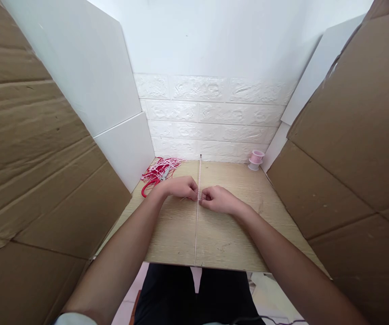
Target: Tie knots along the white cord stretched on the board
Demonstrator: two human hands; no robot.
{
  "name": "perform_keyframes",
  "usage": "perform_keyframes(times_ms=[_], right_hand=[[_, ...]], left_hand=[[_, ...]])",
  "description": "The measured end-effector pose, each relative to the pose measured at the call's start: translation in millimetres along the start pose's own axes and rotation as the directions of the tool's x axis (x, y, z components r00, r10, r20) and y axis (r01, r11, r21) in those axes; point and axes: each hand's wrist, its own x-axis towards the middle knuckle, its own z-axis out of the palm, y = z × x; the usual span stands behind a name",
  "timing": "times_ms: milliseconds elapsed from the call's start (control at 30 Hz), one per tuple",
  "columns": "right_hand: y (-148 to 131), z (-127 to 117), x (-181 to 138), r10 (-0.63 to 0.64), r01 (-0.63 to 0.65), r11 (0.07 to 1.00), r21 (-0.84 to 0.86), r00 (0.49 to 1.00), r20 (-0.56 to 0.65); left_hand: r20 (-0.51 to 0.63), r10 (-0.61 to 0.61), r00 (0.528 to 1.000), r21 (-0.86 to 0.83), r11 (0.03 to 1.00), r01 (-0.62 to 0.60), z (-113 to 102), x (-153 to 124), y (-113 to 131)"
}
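A thin taut cord [197, 225] runs down the middle of the wooden tabletop [228, 239], from the far edge to the near edge. My left hand [180, 187] is curled and pinches at the cord from the left. My right hand [216, 199] is curled too and pinches it from the right. The two sets of fingertips nearly meet at the cord, about a third of the way from the far end. What the fingers work on at that spot is too small to make out.
A heap of red and white strings with red-handled scissors [158, 174] lies at the far left. Two pink spools [256, 160] are stacked at the far right. Cardboard sheets [35, 180] and white panels wall in both sides; a white brick-pattern wall stands behind.
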Motion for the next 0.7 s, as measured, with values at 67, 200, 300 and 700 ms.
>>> perform_keyframes(times_ms=[67,200,300,700], right_hand=[[-0.7,0.4,-0.1,0.003,-0.003,0.998,-0.057,1.0,-0.003],[-1.5,0.6,0.9,0.017,-0.018,0.996,-0.09,1.0,-0.014],[-2.6,-0.2,1.3,0.038,-0.039,0.996,-0.086,0.999,-0.017],[-0.9,-2.2,2.5,0.107,-0.12,0.978,-0.17,0.991,-0.082]], left_hand=[[-0.002,-0.005,1.0,-0.004,1.0,0.005,1.0,0.0,0.6],[-0.018,-0.014,1.0,0.017,1.0,0.014,2.2,0.9,0.5],[-0.028,-0.016,0.999,0.042,0.999,0.017,2.3,1.4,0.0],[-0.13,-0.078,0.988,0.115,0.989,0.093,-0.2,0.2,-2.5]])
